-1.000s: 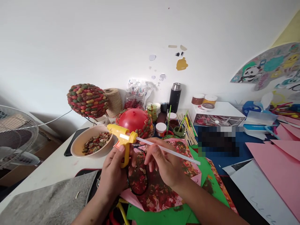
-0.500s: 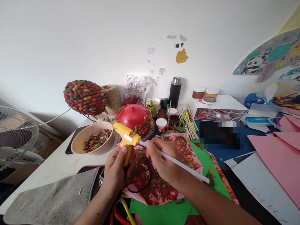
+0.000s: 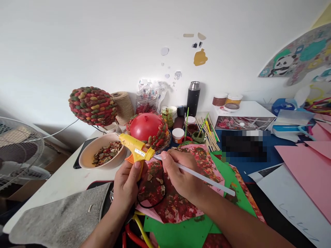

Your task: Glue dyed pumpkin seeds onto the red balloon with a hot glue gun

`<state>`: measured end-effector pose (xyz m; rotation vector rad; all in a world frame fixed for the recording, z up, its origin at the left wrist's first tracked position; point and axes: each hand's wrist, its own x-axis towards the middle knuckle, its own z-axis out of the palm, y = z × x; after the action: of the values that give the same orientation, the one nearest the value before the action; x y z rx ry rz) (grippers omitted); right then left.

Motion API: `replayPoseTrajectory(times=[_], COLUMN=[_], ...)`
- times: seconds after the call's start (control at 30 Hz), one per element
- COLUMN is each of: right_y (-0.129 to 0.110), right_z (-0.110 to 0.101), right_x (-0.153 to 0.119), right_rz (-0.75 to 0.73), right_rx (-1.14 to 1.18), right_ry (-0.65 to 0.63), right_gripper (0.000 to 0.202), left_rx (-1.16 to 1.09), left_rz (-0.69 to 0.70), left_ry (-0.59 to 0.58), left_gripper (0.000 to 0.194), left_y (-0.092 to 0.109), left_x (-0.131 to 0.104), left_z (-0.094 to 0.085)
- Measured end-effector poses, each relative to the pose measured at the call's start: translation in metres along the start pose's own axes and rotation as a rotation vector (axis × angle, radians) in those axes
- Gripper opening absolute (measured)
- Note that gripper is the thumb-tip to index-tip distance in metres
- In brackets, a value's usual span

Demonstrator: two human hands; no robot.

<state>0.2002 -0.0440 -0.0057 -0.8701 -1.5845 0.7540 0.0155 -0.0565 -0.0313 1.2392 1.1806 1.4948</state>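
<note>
My left hand (image 3: 129,179) is wrapped round the handle of a yellow hot glue gun (image 3: 136,148), its nozzle pointing up and left and its orange trigger showing below the body. My right hand (image 3: 181,172) pinches a long translucent glue stick (image 3: 207,179) whose front end meets the back of the gun. A thin black cord loops below the gun. Under both hands lies paint-smeared pink paper (image 3: 181,206) with a few shell pieces on it. Behind the gun sits a red balloon (image 3: 145,127) partly covered with painted shells.
A bowl (image 3: 86,162) of painted shells stands left, near a shell-covered ball (image 3: 92,106) and a twine spool (image 3: 122,107). Paint jars (image 3: 178,135), wooden sticks (image 3: 210,132) and a black flask (image 3: 193,100) stand behind. A grey cloth (image 3: 64,217) lies front left, a fan (image 3: 20,151) beyond.
The glue gun has tilted slightly, its nozzle shifting left and its orange trigger coming more into view. Both hands keep their hold, and the glue stick's far end has moved slightly right and up.
</note>
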Motion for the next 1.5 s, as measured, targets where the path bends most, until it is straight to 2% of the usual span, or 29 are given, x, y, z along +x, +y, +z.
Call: replayPoseTrajectory(times=[0.1,0.23,0.4,0.6,0.83,0.97,1.07,1.17,1.27,1.4,1.5], right_y=[0.001,0.002,-0.002,0.005,0.006,0.001,0.000,0.002,0.003,0.003,0.001], right_z=[0.001,0.005,0.013,0.013,0.017,0.013,0.009,0.009,0.010,0.008,0.007], right_x=[-0.001,-0.004,-0.006,-0.006,-0.009,-0.007,-0.005,-0.005,-0.005,-0.005,-0.005], right_rz=[0.031,0.172,0.272,0.278,0.273,0.285,0.274,0.268,0.267,0.181,0.138], right_rx=[0.026,0.166,0.280,0.335,0.323,0.338,0.359,0.337,0.277,0.220,0.201], right_ry=[-0.012,-0.086,-0.083,-0.075,-0.043,-0.119,-0.203,-0.259,-0.261,-0.262,-0.276], right_gripper=[0.058,0.065,0.069,0.068,0.068,0.069,0.066,0.059,0.059,0.064,0.063], left_rx=[-0.053,-0.140,-0.189,-0.136,-0.121,-0.162,-0.153,-0.123,-0.080,-0.040,-0.028], left_rz=[-0.061,-0.151,-0.161,-0.131,-0.163,-0.184,-0.140,-0.093,-0.063,-0.037,-0.024], left_ry=[-0.078,-0.133,-0.164,-0.092,-0.157,-0.194,-0.143,-0.043,0.079,0.127,0.184], left_gripper=[0.066,0.065,0.067,0.065,0.063,0.063,0.064,0.069,0.073,0.072,0.074], left_y=[0.000,0.002,0.006,0.002,-0.008,-0.009,-0.007,-0.006,-0.008,-0.011,-0.005], left_x=[-0.002,-0.005,-0.007,-0.009,-0.014,-0.014,-0.013,-0.011,-0.009,-0.008,-0.009], left_z=[-0.001,0.001,0.008,0.008,0.005,0.005,0.005,0.004,0.003,0.003,0.006])
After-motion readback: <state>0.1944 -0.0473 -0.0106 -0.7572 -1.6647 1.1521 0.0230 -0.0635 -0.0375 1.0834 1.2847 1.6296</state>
